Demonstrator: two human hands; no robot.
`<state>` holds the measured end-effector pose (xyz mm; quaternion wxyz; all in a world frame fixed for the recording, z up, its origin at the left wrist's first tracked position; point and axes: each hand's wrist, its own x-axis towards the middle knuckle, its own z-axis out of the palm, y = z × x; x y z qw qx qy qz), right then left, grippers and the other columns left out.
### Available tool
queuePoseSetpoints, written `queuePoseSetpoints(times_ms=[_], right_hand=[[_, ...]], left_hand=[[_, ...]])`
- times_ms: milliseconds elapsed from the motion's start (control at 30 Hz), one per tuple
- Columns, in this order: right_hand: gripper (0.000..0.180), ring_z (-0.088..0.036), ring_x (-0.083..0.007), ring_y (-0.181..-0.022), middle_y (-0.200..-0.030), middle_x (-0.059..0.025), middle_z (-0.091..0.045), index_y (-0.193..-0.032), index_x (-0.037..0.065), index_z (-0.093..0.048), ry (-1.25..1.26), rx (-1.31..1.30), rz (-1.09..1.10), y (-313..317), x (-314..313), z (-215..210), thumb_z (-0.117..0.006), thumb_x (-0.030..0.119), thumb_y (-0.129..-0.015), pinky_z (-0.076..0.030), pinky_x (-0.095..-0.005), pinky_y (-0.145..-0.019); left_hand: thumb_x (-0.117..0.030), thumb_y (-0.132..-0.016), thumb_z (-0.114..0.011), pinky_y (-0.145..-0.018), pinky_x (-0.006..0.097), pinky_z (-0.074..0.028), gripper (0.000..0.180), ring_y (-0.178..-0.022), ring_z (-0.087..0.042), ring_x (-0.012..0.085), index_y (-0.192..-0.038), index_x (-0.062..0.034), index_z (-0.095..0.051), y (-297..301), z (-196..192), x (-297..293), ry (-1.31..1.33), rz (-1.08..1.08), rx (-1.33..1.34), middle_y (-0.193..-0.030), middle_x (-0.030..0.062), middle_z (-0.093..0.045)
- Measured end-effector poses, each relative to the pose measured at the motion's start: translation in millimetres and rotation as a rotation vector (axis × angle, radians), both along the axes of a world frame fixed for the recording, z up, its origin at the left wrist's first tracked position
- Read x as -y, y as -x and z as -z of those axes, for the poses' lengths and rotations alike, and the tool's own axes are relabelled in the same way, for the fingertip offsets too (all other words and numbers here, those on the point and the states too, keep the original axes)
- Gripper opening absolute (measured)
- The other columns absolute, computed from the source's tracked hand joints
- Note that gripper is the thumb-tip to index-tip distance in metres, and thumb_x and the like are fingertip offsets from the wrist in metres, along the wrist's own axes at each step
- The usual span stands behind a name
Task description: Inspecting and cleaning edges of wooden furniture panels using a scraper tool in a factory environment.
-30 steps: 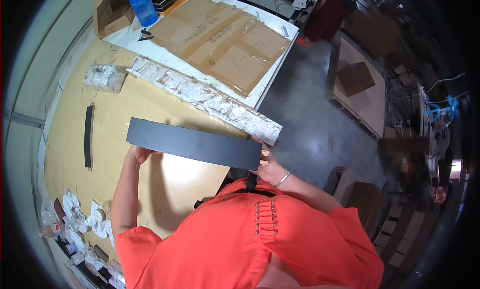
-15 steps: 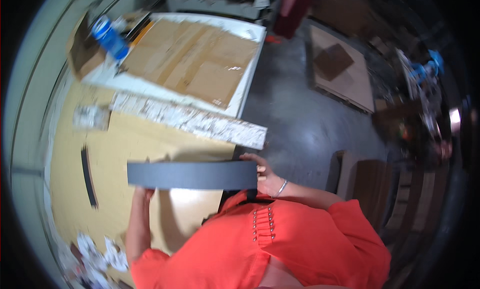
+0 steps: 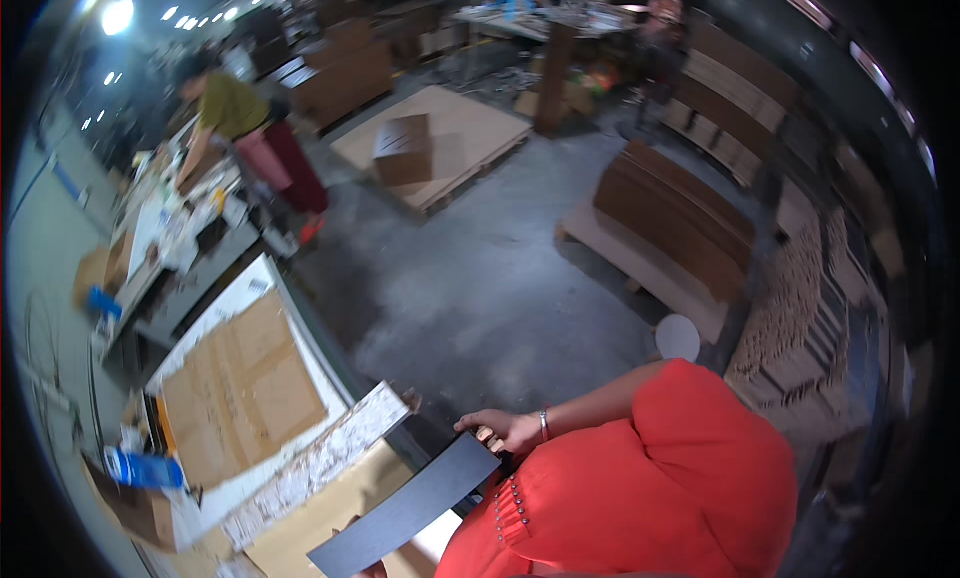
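A long dark grey strip-like panel (image 3: 408, 506), smooth and faintly bowed in this view, is held in front of my body, tilted with its right end higher. My right hand (image 3: 508, 430) grips that upper right end, fingers curled at its edge; a bracelet circles the wrist. Around the lower left end, my left hand (image 3: 372, 570) shows only some fingertips at the panel's edges. The rest of that hand is hidden behind the panel or out of view. Below the panel lies the pale yellow tabletop (image 3: 290, 553).
A flaky white board (image 3: 310, 466) borders the tabletop. Beyond it, flattened cardboard (image 3: 245, 388) lies on a white table near a blue bottle (image 3: 148, 468). A person (image 3: 245, 123) stands at a far bench. On the floor are a pallet with a brown box (image 3: 403, 150) and stacked brown boards (image 3: 675, 218).
The view has swung to the right and up, bringing in more floor and another person. Both hands still hold the panel, which now appears lower and tilted.
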<state>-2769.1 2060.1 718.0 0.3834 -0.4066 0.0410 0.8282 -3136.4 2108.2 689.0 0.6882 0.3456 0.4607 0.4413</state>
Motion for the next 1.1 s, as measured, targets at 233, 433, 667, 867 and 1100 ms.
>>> queuePoseSetpoints(times_ms=[233, 433, 667, 867, 1100], right_hand=[[0.014, -0.044, -0.005, -0.048, -0.063, 0.0053, -0.048, -0.086, 0.016, -0.054, -0.057, 0.241, 0.205, -48, 70, -34, -0.054, 0.029, -0.09, -0.036, -0.0203, -0.042], [0.013, -0.05, -0.0045, -0.058, -0.072, 0.0056, -0.054, -0.085, 0.016, -0.055, -0.224, 0.222, 0.373, -128, 162, -1, -0.053, 0.028, -0.09, -0.042, -0.0239, -0.05], [0.013, -0.036, -0.0034, -0.045, -0.066, 0.0038, -0.047, -0.091, 0.016, -0.051, -0.187, 0.28, 0.668, -219, 307, -26, -0.051, 0.03, -0.09, -0.029, -0.0191, -0.038], [0.016, -0.037, -0.0023, -0.048, -0.062, 0.0062, -0.044, -0.09, 0.017, -0.051, -0.219, 0.332, 1.154, -262, 429, -19, -0.054, 0.032, -0.089, -0.03, -0.0175, -0.04], [0.019, -0.059, -0.0115, -0.067, -0.076, 0.0011, -0.062, -0.086, 0.012, -0.06, -0.144, 0.232, 1.6, -276, 543, 40, -0.057, 0.031, -0.087, -0.049, -0.0277, -0.06]], left_hand=[[-0.046, -0.098, -0.034, -0.096, 0.04, -0.042, 0.057, -0.106, -0.056, 0.0255, -0.12, 0.0025, -0.055, -109, -15, -41, -0.104, 0.359, 0.015, -0.114, 0.0144, -0.06], [-0.045, -0.098, -0.034, -0.097, 0.04, -0.042, 0.057, -0.107, -0.055, 0.0254, -0.12, 0.0022, -0.055, -225, -24, -22, -0.158, 0.598, 0.032, -0.114, 0.0144, -0.06], [-0.045, -0.098, -0.034, -0.097, 0.04, -0.041, 0.056, -0.107, -0.055, 0.0254, -0.12, 0.0019, -0.055, -384, -11, 40, -0.134, 0.914, 0.078, -0.114, 0.0143, -0.06], [-0.045, -0.098, -0.034, -0.097, 0.041, -0.041, 0.056, -0.107, -0.055, 0.0254, -0.12, 0.0017, -0.055, -538, -5, 108, -0.106, 1.273, 0.13, -0.114, 0.0142, -0.061], [-0.045, -0.098, -0.033, -0.098, 0.041, -0.041, 0.056, -0.108, -0.055, 0.0253, -0.12, 0.0014, -0.056, -676, -1, 201, -0.067, 1.641, 0.162, -0.114, 0.0141, -0.061]])
